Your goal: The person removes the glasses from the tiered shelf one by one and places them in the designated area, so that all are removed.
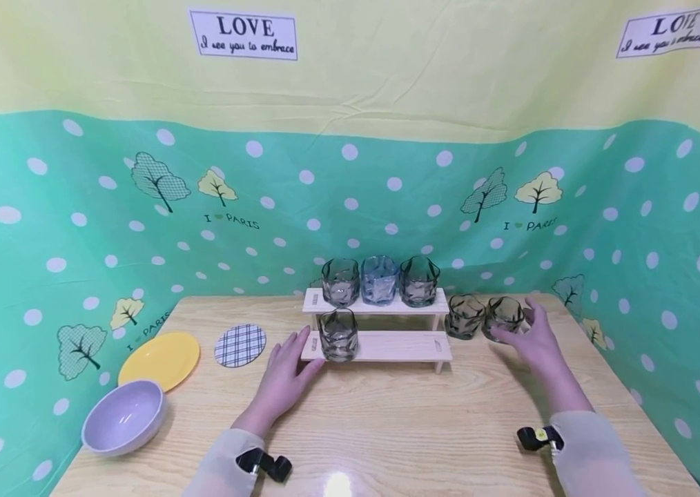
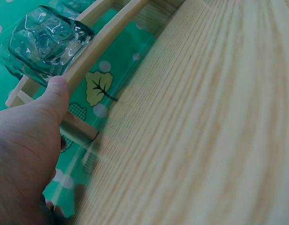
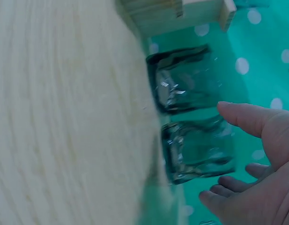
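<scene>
At the left end of a two-step wooden rack (image 1: 387,344), my left hand (image 1: 284,376) rests with its fingers extended. Its thumb (image 2: 58,89) lies at the lower step's front edge, just beside a dark grey faceted glass (image 1: 338,336) standing on that step. On the table right of the rack are two more grey glasses, an inner one (image 1: 465,317) and an outer one (image 1: 504,319). My right hand (image 1: 536,338) is spread around the outer glass, thumb on the near side and fingers on the far side, not curled round it.
On the upper step stand a grey glass (image 1: 340,283), a blue glass (image 1: 378,281) and another grey glass (image 1: 420,281). To the left lie a checked coaster (image 1: 240,345), a yellow plate (image 1: 160,361) and a lilac bowl (image 1: 123,419). Patterned cloth (image 1: 350,179) hangs behind.
</scene>
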Action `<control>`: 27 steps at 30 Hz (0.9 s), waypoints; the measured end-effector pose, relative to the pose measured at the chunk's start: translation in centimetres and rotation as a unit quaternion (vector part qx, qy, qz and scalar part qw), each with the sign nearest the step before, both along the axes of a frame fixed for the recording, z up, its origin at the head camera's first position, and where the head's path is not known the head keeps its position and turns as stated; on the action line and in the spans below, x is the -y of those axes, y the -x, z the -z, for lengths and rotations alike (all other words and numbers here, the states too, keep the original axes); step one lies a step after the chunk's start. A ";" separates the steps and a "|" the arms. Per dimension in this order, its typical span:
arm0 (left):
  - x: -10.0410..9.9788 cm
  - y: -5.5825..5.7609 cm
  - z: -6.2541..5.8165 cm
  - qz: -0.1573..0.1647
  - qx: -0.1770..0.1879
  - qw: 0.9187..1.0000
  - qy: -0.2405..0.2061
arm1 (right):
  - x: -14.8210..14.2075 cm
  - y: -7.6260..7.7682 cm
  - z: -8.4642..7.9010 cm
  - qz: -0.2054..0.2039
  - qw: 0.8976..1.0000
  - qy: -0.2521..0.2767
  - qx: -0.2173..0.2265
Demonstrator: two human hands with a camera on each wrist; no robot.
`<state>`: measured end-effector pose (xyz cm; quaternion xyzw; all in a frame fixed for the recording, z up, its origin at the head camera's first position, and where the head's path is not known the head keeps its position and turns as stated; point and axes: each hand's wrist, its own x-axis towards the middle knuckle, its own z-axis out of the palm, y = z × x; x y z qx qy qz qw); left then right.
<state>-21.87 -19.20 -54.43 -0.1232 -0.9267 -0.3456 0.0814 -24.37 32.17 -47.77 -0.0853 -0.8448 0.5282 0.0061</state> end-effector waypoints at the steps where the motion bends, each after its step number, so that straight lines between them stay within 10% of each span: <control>1: 0.0 0.0 0.0 0.000 0.003 1.000 -0.001 | 0.2 -0.2 -0.3 -0.002 1.000 -0.005 -0.005; 27: 0.0 0.0 0.0 0.002 -0.010 1.000 0.002 | 8.7 -4.3 -6.3 -0.073 0.989 -0.047 -0.123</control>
